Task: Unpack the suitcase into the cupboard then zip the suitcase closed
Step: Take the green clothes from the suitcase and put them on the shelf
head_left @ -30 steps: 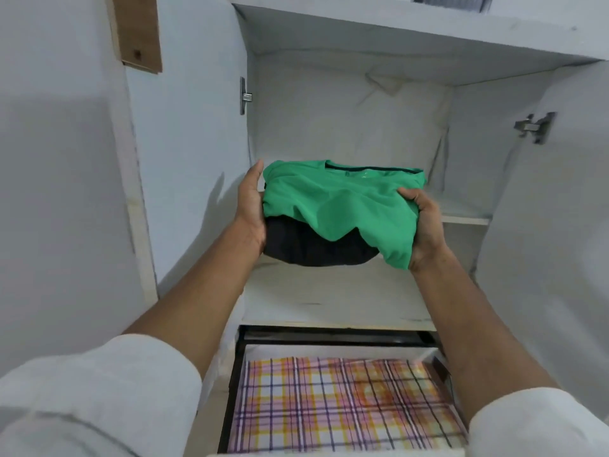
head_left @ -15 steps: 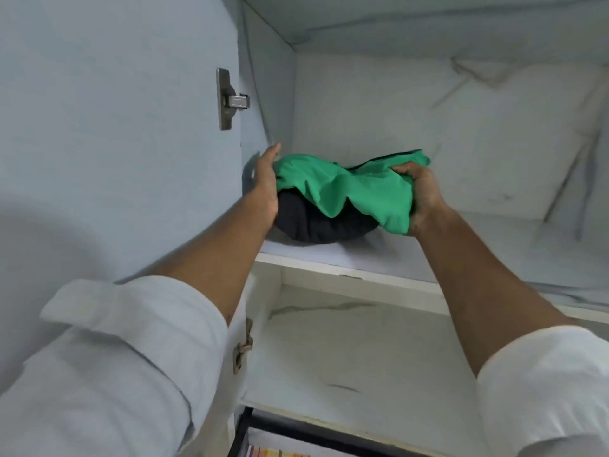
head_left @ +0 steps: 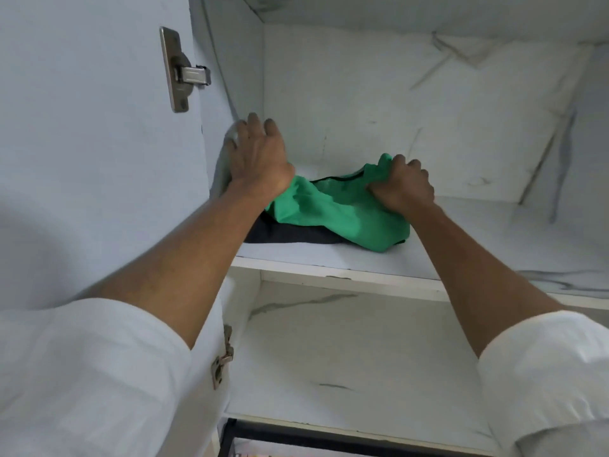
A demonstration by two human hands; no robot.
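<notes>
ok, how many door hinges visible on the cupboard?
2. One upper hinge on the left door, above the left hand; one lower hinge by the shelf below, beside the left sleeve. Any on the right side are out of frame.

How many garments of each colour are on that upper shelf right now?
Green garment: 1, with the right hand gripping it
Black garment: 1, lying under the green one
Total: 2 on the upper shelf
</notes>
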